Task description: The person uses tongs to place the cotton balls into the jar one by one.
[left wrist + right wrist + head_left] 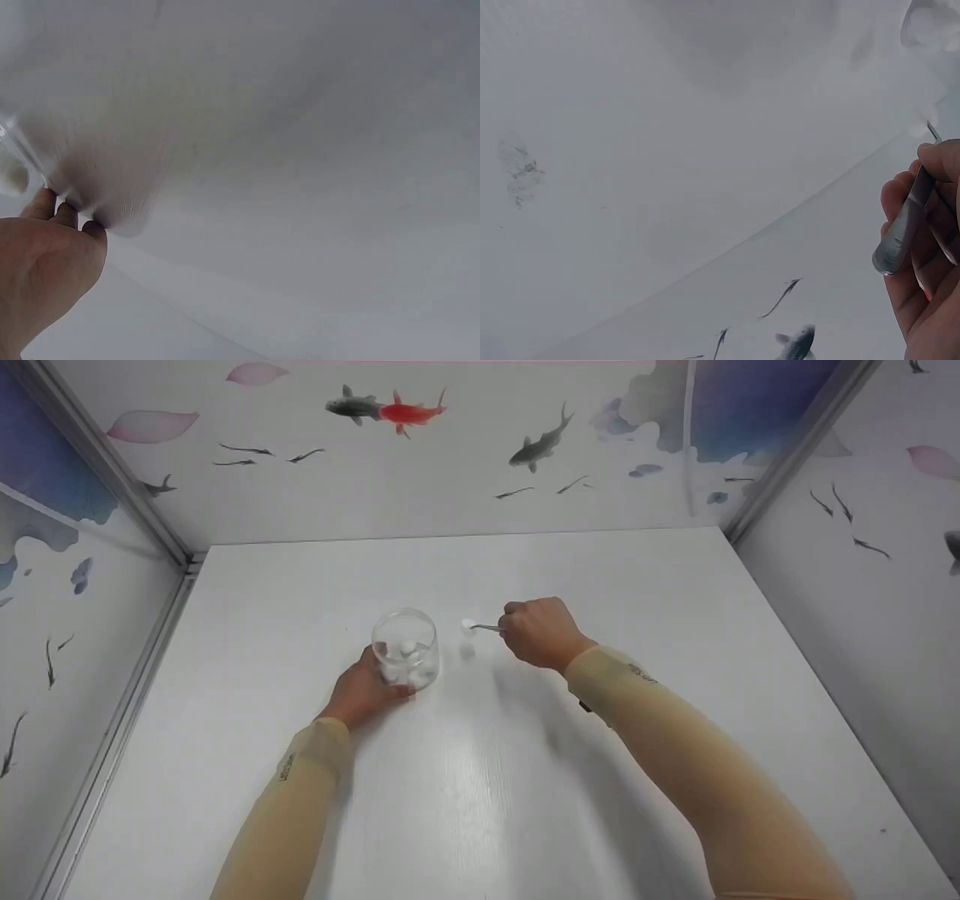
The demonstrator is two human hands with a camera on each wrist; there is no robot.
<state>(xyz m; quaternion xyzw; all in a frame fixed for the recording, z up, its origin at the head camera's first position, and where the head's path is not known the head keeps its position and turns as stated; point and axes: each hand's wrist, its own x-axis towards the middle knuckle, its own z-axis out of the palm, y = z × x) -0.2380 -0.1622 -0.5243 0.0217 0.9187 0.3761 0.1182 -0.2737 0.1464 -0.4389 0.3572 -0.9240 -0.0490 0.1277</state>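
Observation:
A clear round jar (405,622) stands on the white table with several white cotton balls (420,671) inside. My left hand (358,694) grips its side, thumb in front and fingers behind. Only the jar's edge (26,150) shows in the left wrist view, by the fingertips. To the right of the jar, my right hand (544,634) holds metal tweezers (487,628) that point left. At their tip is a white cotton ball (468,625), above the table and apart from the jar. The tweezers' rounded end (892,255) sticks out of the right hand in the right wrist view.
The white table (420,810) is enclosed at the back and sides by panels (450,487) printed with fish and petals. Metal frame posts (161,525) stand at the corners. A greyish smudge (523,171) marks the surface in the right wrist view.

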